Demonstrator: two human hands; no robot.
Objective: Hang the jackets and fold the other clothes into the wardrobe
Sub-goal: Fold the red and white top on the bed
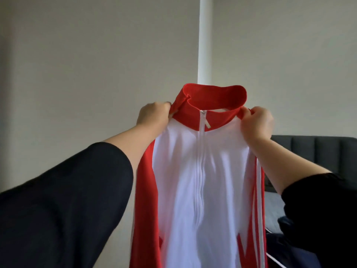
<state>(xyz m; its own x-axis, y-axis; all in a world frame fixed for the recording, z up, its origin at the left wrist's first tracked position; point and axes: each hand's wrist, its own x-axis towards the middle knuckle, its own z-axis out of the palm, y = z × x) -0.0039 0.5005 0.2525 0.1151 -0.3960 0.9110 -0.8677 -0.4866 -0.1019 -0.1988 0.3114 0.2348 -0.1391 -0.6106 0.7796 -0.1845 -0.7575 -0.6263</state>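
A red and white zip-up track jacket (201,171) hangs in the air in front of me, zipped to its red stand-up collar, with red sleeves and white stripes down the right sleeve. My left hand (153,115) pinches the left shoulder just beside the collar. At the other shoulder my right hand (259,122) grips the fabric next to the collar. Both arms are raised, in dark sleeves. The jacket's lower part runs out of the frame. No hanger or wardrobe is in view.
A pale wall fills the background with a white vertical corner strip (205,39) behind the collar. At the right stands a dark padded headboard (318,149) above a grey bed (272,206), with dark clothing (278,248) lying at the lower right.
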